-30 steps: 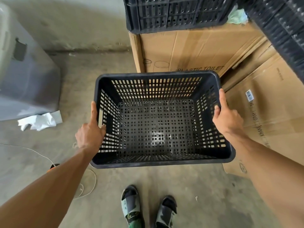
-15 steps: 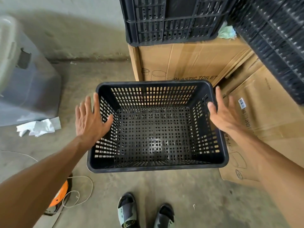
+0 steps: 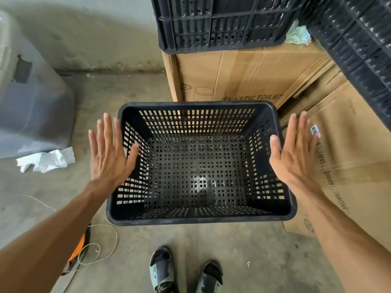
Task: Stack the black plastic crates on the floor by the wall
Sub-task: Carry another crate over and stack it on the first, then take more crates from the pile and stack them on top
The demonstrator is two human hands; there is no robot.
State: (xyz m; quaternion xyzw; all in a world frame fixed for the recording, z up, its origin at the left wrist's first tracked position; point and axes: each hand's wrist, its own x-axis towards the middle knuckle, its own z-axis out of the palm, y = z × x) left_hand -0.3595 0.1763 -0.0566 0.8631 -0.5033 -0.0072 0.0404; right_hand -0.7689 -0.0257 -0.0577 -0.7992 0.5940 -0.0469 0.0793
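Head camera looks down at a black crate sitting on the gray floor, just in front of a cardboard box. The left hand and the right hand are both wide open, one on each side of the crate, holding nothing. More crates sit up on the box at the far side, and these could slide off if the next crate bumps them. A loose string lies on the floor at the near left, close to the sandals, and a foot could catch on it. The far crates are cut off at the top, so I cannot count them.
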